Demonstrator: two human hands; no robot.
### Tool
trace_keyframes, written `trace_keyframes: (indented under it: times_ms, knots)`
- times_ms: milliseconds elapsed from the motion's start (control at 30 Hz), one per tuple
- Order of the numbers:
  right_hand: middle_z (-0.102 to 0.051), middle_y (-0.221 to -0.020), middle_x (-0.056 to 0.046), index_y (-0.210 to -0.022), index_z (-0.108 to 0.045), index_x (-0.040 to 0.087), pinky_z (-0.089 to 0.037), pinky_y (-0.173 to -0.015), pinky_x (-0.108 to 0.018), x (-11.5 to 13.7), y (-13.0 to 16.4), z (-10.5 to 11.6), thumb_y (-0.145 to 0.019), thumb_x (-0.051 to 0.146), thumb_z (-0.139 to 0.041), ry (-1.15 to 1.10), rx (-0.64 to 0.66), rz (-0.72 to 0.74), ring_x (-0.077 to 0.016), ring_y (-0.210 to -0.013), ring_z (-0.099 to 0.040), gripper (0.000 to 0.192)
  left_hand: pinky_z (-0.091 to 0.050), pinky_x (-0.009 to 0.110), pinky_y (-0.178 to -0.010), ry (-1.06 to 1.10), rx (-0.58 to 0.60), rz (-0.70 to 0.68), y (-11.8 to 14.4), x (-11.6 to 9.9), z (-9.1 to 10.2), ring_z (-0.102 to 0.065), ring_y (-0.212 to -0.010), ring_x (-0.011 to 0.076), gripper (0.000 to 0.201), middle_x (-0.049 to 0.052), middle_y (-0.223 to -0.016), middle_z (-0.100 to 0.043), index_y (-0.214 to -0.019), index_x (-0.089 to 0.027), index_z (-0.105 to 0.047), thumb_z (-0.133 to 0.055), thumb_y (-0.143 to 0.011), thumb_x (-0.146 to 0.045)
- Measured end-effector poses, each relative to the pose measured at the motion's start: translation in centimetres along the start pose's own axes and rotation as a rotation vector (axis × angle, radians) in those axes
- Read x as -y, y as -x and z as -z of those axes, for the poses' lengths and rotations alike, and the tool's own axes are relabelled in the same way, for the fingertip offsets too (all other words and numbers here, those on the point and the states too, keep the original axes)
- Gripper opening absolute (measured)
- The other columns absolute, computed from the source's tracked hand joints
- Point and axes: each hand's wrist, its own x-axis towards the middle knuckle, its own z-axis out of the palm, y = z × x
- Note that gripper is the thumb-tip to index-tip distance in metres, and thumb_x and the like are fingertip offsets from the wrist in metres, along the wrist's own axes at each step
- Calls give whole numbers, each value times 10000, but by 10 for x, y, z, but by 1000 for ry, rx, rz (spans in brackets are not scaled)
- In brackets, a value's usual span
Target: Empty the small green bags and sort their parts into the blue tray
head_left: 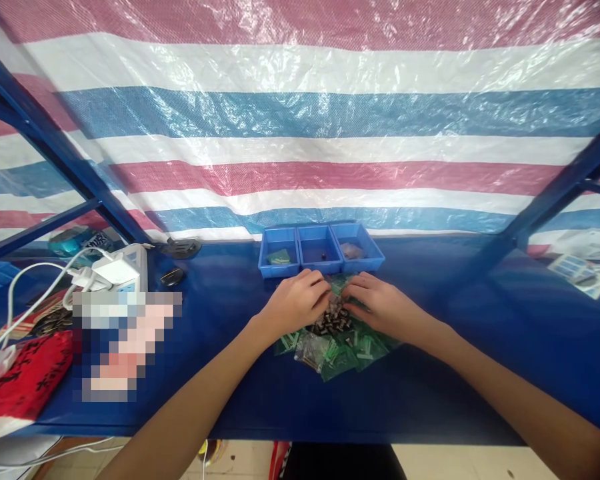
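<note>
Green plastic bags (337, 350) lie heaped on the blue table (430, 373), just in front of three blue bins (321, 249) standing side by side at the foot of a striped tarp (300, 120). On top of the heap sits a cluster of small dark parts (334, 323); what they are is too small to tell.

The left hand (296, 301) rests on the heap's left side, knuckles up, fingers curled together with the tips down at the dark parts. The right hand (383, 305) mirrors it from the right, fingers bent and bunched, tips meeting the left hand's over the same spot. Both sets of fingertips touch the parts or the bag under them; whether either hand has actually pinched something cannot be told, since the fingers hide it.

The left bin holds a green bag, the middle one a single dark bit, the right one a pale, clear bag.

Left of the bins, a black disc (181, 248) and a dark oval object (172, 276) lie on the table. Further left stands a white power strip (125, 267) with white cables (25, 293) looping off it, beside a red bag (23, 380) with black lettering. At far right, papers (583, 270) lie near a blue frame post (560, 193).
</note>
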Motion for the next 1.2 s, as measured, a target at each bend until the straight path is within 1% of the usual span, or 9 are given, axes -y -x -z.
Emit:
trace_keyframes:
  times_ms: [233, 367, 500, 633, 767, 900, 1033, 1200]
  knots:
    - [-698, -999, -102, -1022, -646, 198, -564, -820, -442, -1, 0, -6, -978, 180, -563, -34, 38, -29, -291, -981, -642, 96, -515, 308, -742, 28, 5, 35, 0, 0, -1, -617, -960, 204, 292, 69, -1009, -645, -1031, -160, -677, -429, -1064, -311]
    - [-697, -979, -88, -966, -628, 203, -549, -816, -416, -2, -1, -4, -950, 163, -602, -38, 54, -38, -279, -968, -643, 51, -514, 304, -739, 44, -3, 33, 0, 0, -1, -618, -948, 198, 300, 67, -1001, -648, -1034, -158, -678, -420, -1068, -308]
    - [-689, -931, -75, -913, -616, 204, -534, -774, -381, -2, -1, -4, -943, 140, -595, -33, 52, -35, -262, -932, -643, 73, -515, 303, -733, 46, -4, 39, 0, -1, -1, -618, -954, 199, 291, 67, -1005, -649, -1038, -158, -677, -427, -1066, -304]
    - [-681, -894, -71, -880, -624, 194, -525, -740, -371, -1, 0, -5, -942, 134, -593, -22, 51, -34, -259, -906, -647, 91, -516, 308, -741, 46, -2, 39, 0, -1, -2, -620, -963, 201, 282, 66, -1012, -650, -1041, -160, -679, -433, -1062, -298]
    - [-691, -941, -80, -945, -653, 188, -530, -740, -373, -2, 0, -3, -941, 141, -604, -37, 76, -34, -261, -917, -656, 68, -516, 310, -742, 50, -6, 40, 0, 0, -2, -624, -969, 203, 286, 69, -1014, -654, -1052, -162, -681, -427, -1063, -294]
    - [-691, -994, -97, -1019, -654, 182, -538, -762, -393, -4, 1, -2, -944, 135, -594, -33, 115, -26, -280, -957, -653, 107, -512, 308, -731, 49, -1, 42, 0, 1, -2, -626, -967, 204, 293, 75, -1020, -656, -1057, -167, -680, -418, -1066, -297]
    - [-687, -971, -100, -995, -648, 182, -534, -764, -397, -4, 0, -3, -959, 117, -537, -36, 119, -31, -281, -943, -650, 133, -506, 307, -729, 45, -9, 41, 0, 1, -2, -627, -959, 206, 289, 76, -1017, -656, -1064, -169, -678, -420, -1064, -300]
    - [-676, -963, -90, -964, -633, 193, -515, -751, -373, -1, -1, 0, -957, 111, -526, -60, 120, -44, -263, -913, -644, 136, -509, 303, -734, 49, -16, 46, 1, 1, -2, -625, -967, 206, 282, 73, -1012, -653, -1060, -171, -673, -423, -1065, -303]
